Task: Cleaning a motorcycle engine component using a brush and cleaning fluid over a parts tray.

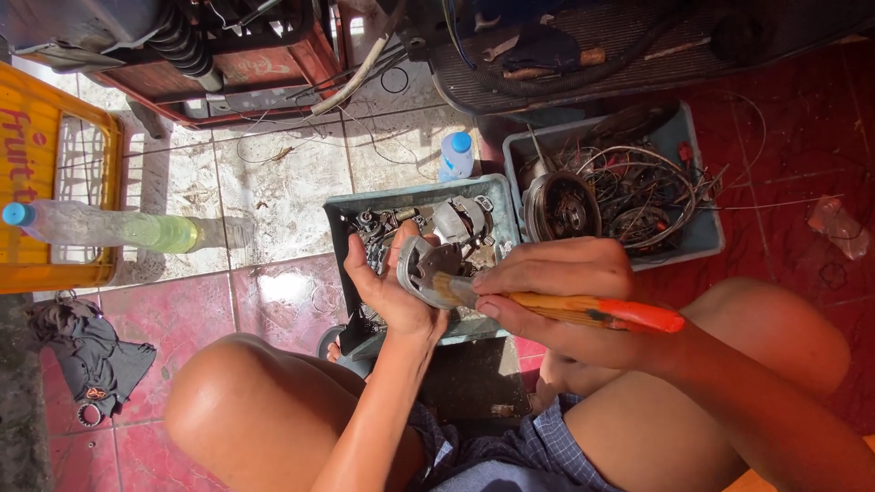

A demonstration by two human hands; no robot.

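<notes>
My left hand (390,293) grips a curved grey metal engine part (416,269) above a grey-green plastic tray (415,196). My right hand (556,287) holds a paintbrush (583,310) with a wooden shaft and an orange handle end. Its bristles touch the inside of the metal part. The tray below holds several dark, oily metal parts. Both my bare knees frame the hands at the bottom of the view.
A second grey tray (702,232) at the right holds a round metal hub, wires and cables. A small white bottle (456,157) stands behind the trays. A yellow crate (36,137) carries a lying plastic bottle (109,228) at the left. A dark rag (91,355) lies on the tiled floor.
</notes>
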